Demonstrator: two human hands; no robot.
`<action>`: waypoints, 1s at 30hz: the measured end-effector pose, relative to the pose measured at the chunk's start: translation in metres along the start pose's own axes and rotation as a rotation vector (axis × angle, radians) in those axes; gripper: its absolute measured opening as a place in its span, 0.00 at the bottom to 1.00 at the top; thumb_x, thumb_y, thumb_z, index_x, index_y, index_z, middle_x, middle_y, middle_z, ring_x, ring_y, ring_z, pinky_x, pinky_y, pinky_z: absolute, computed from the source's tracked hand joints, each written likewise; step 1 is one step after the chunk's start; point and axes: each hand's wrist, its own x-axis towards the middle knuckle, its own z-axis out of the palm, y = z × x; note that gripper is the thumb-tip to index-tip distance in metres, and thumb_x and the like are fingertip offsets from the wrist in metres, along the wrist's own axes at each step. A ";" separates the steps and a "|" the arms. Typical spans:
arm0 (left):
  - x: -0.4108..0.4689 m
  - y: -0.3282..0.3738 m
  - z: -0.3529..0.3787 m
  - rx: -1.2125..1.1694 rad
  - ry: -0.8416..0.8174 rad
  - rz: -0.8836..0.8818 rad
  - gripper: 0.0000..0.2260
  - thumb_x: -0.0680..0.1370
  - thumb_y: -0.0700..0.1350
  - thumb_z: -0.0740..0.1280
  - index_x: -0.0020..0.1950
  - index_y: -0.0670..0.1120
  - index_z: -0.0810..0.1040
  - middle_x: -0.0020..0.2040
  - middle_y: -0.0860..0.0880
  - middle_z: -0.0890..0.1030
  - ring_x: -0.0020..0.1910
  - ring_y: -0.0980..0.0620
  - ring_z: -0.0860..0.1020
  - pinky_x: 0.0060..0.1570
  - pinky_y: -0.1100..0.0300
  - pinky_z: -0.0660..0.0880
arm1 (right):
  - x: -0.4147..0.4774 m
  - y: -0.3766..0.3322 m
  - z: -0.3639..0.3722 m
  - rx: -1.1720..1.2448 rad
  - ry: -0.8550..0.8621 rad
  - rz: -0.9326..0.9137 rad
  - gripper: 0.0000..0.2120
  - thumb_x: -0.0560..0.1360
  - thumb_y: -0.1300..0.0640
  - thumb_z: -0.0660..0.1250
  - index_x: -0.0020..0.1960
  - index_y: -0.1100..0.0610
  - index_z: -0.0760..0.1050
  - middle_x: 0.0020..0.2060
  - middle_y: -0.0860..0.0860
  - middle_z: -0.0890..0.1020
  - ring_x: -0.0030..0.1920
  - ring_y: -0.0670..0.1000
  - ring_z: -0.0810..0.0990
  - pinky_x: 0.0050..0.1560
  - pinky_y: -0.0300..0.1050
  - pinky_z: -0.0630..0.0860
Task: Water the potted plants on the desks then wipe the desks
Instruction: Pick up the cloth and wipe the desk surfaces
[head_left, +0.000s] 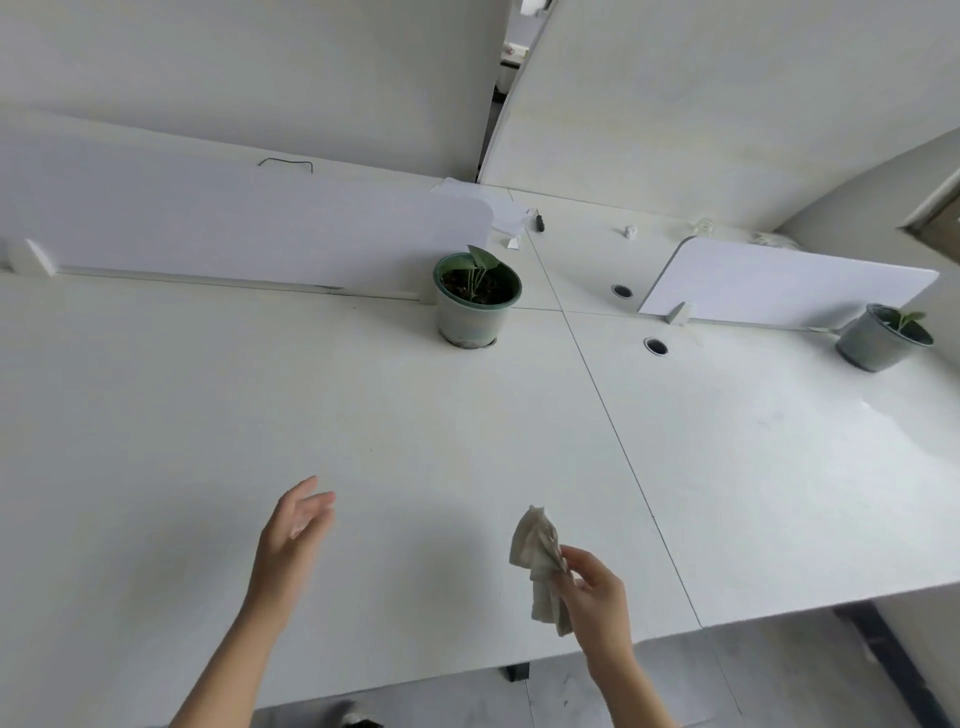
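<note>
1. Wiping step, I judged: right grip (592, 584) pinched crumpled cloth (537, 556) over counter (363, 415); left grip (293, 525) spread-fingered, empty.
2. Potted plant (475, 299) stood back by divider (234, 228).
3. Next: press cloth flat, sweep.

Papers (491, 205) and a crumpled scrap (630, 231) lie beyond the divider (249, 223).
</note>
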 end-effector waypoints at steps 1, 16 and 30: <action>-0.017 -0.004 -0.001 0.000 0.011 0.005 0.13 0.78 0.36 0.61 0.62 0.44 0.72 0.52 0.46 0.80 0.56 0.46 0.75 0.55 0.59 0.66 | -0.004 0.003 0.000 0.001 -0.034 -0.010 0.14 0.73 0.66 0.63 0.38 0.49 0.79 0.25 0.45 0.81 0.24 0.50 0.70 0.20 0.39 0.66; -0.218 -0.080 0.072 0.067 0.100 -0.192 0.09 0.78 0.35 0.60 0.42 0.45 0.77 0.40 0.46 0.81 0.39 0.47 0.77 0.31 0.73 0.70 | -0.078 0.102 -0.068 -0.310 -0.477 -0.079 0.14 0.71 0.66 0.61 0.44 0.47 0.78 0.39 0.50 0.83 0.36 0.48 0.78 0.33 0.31 0.72; -0.364 -0.123 0.006 0.158 0.243 -0.374 0.10 0.77 0.40 0.62 0.37 0.44 0.77 0.37 0.46 0.80 0.36 0.49 0.76 0.41 0.61 0.70 | -0.191 0.137 -0.032 -0.464 -0.705 -0.145 0.15 0.68 0.64 0.61 0.36 0.44 0.77 0.33 0.44 0.82 0.24 0.41 0.73 0.23 0.33 0.66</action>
